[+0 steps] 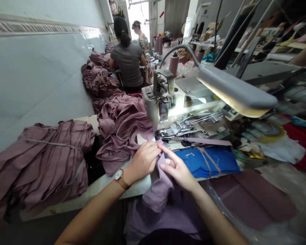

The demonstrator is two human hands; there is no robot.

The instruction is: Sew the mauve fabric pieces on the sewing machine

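Observation:
Mauve fabric (165, 175) runs from my lap up to the front of a sewing machine (153, 105). My left hand (146, 158), with a watch (118, 175) on its wrist, is closed on the fabric's upper edge just before the needles (164, 120). Beside it, my right hand (177, 166) pinches the same fabric between thumb and fingers, its index finger stretched toward the left hand. The two hands almost touch. A narrow mauve strip (209, 141) leads into the machine from the right. The fabric edge between my fingers is partly hidden.
Heaped mauve fabric (122, 119) lies behind my left hand. A tied fabric bundle (43, 160) rests at the left. A lit lamp (237, 90) overhangs the machine. Blue cloth (206, 161) covers the table's front right. A person (127, 58) sits ahead, with another beyond.

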